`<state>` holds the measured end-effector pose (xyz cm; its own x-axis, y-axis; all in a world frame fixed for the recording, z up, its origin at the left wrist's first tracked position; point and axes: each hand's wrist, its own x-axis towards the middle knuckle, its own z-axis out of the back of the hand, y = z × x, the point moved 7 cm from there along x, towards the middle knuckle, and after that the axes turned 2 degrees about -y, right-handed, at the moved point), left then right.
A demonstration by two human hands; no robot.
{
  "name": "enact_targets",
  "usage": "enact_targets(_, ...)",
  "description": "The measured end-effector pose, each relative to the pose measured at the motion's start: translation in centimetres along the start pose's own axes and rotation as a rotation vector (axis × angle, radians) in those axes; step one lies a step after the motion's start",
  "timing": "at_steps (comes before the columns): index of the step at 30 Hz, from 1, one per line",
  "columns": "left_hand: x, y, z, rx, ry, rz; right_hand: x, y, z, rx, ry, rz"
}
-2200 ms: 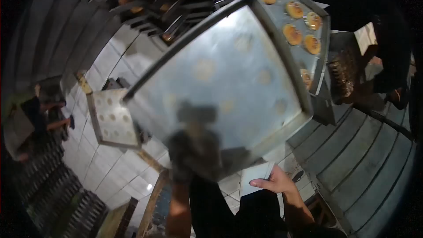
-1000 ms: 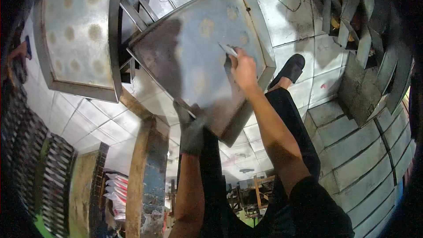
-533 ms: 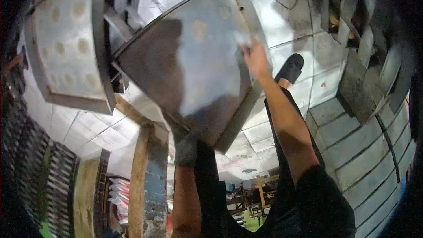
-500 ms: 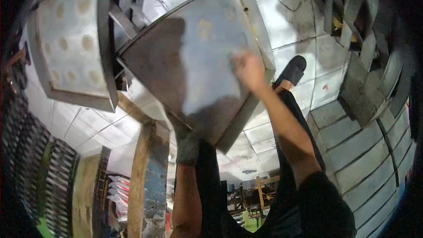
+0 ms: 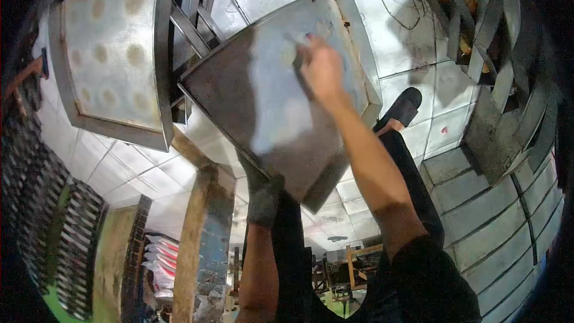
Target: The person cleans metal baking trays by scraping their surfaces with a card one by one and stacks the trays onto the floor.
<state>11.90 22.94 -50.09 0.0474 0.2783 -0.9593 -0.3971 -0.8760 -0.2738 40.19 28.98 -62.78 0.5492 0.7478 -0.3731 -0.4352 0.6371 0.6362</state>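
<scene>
Above the tiled floor and near the legs, the metal tray is slanted. The left hand, in grey glove, is closed on its near edge; the right hand has its fingers together around a thin tool, blurred, at the tray's surface. I judge the tray stiff, rather heavy, not fragile, perhaps slippery if greasy; the raised rim gives the surest hold. No brand is readable; the red-and-white packets are too small for reading.
</scene>
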Motion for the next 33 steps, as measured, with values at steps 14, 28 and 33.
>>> enact_targets(14,0.9,0.7,0.0,0.028,-0.076,0.011,6.4,-15.4,3.8,-0.173,-0.206,-0.273)
enact_targets(28,-0.8,0.1,-4.0,-0.585,-0.333,-0.112,-18.1,-19.4,-0.7,-0.027,0.384,-0.562)
enact_targets(33,0.5,1.6,-3.4,-0.657,-0.176,-0.144,-22.0,-6.3,1.9,-0.037,0.269,-0.095)
